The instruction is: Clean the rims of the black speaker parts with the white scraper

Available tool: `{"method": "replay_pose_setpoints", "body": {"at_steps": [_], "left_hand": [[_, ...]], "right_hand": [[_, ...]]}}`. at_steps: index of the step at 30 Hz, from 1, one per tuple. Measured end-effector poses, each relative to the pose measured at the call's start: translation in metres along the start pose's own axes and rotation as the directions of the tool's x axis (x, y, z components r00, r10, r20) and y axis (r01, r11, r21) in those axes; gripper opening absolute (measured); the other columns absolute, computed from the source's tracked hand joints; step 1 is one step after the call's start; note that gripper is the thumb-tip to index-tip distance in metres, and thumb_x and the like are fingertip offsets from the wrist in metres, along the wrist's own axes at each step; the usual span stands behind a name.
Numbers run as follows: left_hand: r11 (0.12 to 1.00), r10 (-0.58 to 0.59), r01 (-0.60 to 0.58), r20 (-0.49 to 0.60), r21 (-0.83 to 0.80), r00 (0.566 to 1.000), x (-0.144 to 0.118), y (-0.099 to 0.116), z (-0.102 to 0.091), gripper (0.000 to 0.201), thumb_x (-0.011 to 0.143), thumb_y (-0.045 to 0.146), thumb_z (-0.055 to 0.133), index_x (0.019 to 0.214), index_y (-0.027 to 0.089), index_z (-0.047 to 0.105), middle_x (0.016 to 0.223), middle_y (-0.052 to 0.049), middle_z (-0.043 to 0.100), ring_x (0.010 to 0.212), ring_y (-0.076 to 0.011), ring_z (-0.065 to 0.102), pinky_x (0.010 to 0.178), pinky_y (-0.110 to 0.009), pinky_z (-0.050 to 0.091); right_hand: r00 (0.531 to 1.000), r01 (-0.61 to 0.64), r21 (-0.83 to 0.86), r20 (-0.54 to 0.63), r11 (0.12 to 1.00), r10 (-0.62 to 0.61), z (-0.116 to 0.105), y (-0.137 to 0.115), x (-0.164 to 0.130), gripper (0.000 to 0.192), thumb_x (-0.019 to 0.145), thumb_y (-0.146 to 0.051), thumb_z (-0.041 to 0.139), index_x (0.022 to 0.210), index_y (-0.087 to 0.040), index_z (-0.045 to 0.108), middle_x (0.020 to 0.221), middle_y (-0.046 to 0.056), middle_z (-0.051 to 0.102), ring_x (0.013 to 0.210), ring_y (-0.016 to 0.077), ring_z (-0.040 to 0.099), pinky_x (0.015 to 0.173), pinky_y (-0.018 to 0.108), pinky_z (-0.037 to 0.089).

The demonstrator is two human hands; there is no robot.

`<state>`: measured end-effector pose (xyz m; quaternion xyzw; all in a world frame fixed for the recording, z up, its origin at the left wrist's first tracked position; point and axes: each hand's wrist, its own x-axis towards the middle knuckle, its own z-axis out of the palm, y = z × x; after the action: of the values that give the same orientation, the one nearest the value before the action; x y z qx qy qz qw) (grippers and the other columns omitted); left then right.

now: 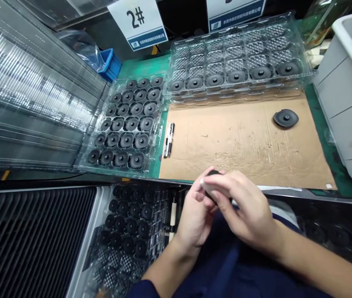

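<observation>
In front of my body, just off the table's front edge, both hands meet around a black plastic part (214, 173). My left hand (197, 213) is closed on it from the left side. From the right, my right hand (245, 203) has its fingers bent over the same part, thumb pressed against it; a small pale tip shows at the forefinger, and I cannot make out what it is. Most of the part is covered by fingers. A single black disc with a raised centre (286, 118) lies on the cardboard sheet (225, 136) at the right.
Clear plastic trays stand at the back (234, 89), with one front row of black discs. Another tray (155, 142) at the left holds several rows. Pens (168, 140) lie on the cardboard's left side. A grey bin (343, 103) borders the right; stacked trays (159, 231) stand below left.
</observation>
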<state>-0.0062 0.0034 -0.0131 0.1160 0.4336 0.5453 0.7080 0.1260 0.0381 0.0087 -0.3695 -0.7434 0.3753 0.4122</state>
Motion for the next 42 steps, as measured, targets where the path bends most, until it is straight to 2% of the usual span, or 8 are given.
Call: {"method": "replay_pose_setpoints", "body": {"at_steps": [3,8,12,16,19,25,29,42], "left_hand": [[0.998,0.056,-0.056,-0.017,0.005,0.998,-0.003,0.0,0.0,0.056,0.065,0.024,0.079,0.117,0.027,0.059,0.116,-0.004,0.062,0.103,-0.022,0.061,0.083,-0.027,0.052],[0.999,0.045,-0.046,0.022,0.024,0.999,-0.005,0.0,0.0,0.04,0.074,0.023,0.072,0.112,0.022,0.062,0.094,-0.002,0.067,0.084,-0.0144,0.064,0.071,-0.02,0.052],[0.999,0.042,-0.043,0.03,0.027,0.999,-0.007,0.003,-0.002,0.049,0.071,0.022,0.075,0.117,0.027,0.058,0.118,-0.004,0.062,0.104,-0.0215,0.06,0.087,-0.029,0.051],[0.997,0.028,-0.032,0.053,0.076,0.998,-0.004,0.003,0.004,0.038,0.07,0.025,0.076,0.106,0.021,0.065,0.094,-0.003,0.068,0.087,-0.0162,0.064,0.077,-0.023,0.052],[0.998,-0.019,0.016,0.066,0.057,0.998,-0.003,0.009,0.004,0.054,0.06,0.027,0.082,0.11,0.025,0.063,0.104,-0.003,0.068,0.095,-0.0199,0.064,0.083,-0.027,0.051],[1.0,0.024,-0.024,0.027,0.013,0.999,-0.002,0.019,0.001,0.063,0.051,0.04,0.084,0.109,0.028,0.064,0.112,-0.003,0.065,0.099,-0.0198,0.063,0.084,-0.024,0.051],[0.999,0.048,-0.049,0.05,0.005,0.998,-0.001,0.017,0.006,0.058,0.055,0.038,0.082,0.109,0.031,0.064,0.115,-0.002,0.064,0.102,-0.0236,0.063,0.09,-0.031,0.05],[0.993,0.087,-0.084,-0.039,0.078,0.995,0.003,0.014,0.004,0.065,0.055,0.042,0.081,0.115,0.028,0.061,0.117,-0.004,0.063,0.104,-0.0211,0.061,0.084,-0.023,0.051]], "right_hand": [[0.978,0.052,0.012,0.202,0.999,-0.053,0.0,-0.003,0.007,0.022,0.088,-0.011,0.047,0.106,-0.015,0.058,0.09,0.005,0.063,0.081,0.014,0.056,0.075,0.028,0.047],[0.988,0.154,-0.153,0.001,0.976,-0.156,0.003,-0.005,0.011,0.022,0.089,-0.014,0.045,0.107,-0.013,0.058,0.085,0.007,0.061,0.08,0.017,0.053,0.074,0.034,0.046],[0.982,0.158,-0.023,0.113,0.987,-0.154,0.006,-0.007,0.002,0.024,0.088,-0.01,0.046,0.109,-0.015,0.056,0.091,0.006,0.063,0.079,0.015,0.054,0.072,0.03,0.047],[0.99,0.139,-0.139,-0.017,0.98,-0.143,0.003,-0.007,0.008,0.02,0.089,-0.015,0.046,0.104,-0.011,0.059,0.083,0.008,0.062,0.077,0.0167,0.054,0.073,0.033,0.046],[0.975,0.223,-0.115,0.028,0.968,-0.221,-0.003,-0.003,0.004,0.025,0.087,-0.011,0.047,0.11,-0.01,0.057,0.088,0.008,0.063,0.08,0.0166,0.054,0.075,0.033,0.046],[0.999,0.038,-0.223,0.039,0.974,-0.03,-0.017,0.006,-0.013,0.022,0.086,-0.009,0.05,0.106,-0.01,0.059,0.083,0.008,0.062,0.074,0.0162,0.053,0.068,0.031,0.045],[0.986,0.146,-0.144,0.102,0.979,-0.132,-0.02,0.001,-0.008,0.026,0.085,-0.008,0.049,0.11,-0.009,0.057,0.085,0.008,0.063,0.074,0.0161,0.053,0.069,0.031,0.045],[0.995,0.011,-0.128,0.1,0.992,0.001,-0.022,0.007,0.0,0.024,0.089,-0.014,0.045,0.109,-0.017,0.058,0.088,0.007,0.065,0.078,0.0157,0.058,0.071,0.03,0.048]]}}
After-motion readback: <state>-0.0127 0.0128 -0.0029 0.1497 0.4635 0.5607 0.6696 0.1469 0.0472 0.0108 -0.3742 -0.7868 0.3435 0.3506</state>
